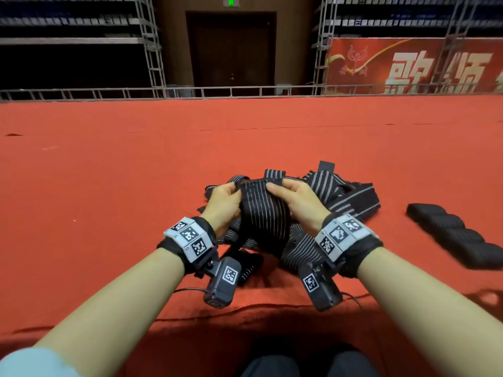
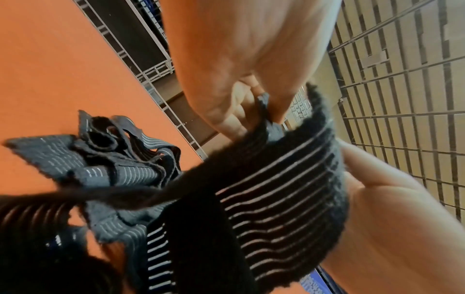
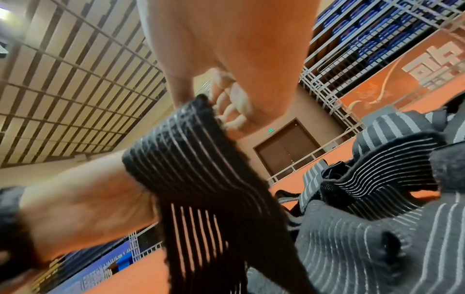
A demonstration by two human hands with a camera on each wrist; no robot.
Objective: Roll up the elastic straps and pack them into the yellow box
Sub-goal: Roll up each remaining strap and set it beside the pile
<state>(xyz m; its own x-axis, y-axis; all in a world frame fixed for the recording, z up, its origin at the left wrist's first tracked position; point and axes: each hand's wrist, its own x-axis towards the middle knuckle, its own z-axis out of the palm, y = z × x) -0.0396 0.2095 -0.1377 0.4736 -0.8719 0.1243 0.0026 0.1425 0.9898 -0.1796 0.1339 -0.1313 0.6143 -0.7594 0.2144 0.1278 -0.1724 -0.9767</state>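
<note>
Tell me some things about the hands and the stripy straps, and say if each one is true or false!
1. Both hands hold the same stripy strap. True: the left hand and the right hand each grip an edge of the held strap.
2. The floor covering is blue. False: the carpet is red.
3. A heap of loose straps lies under the hands. True: the strap pile is spread on the carpet.
4. The rolled straps sit to the person's left. False: the rolled straps lie in a row on the right.
5. The yellow box stands beside the pile. False: no yellow box shows in any view.
</note>
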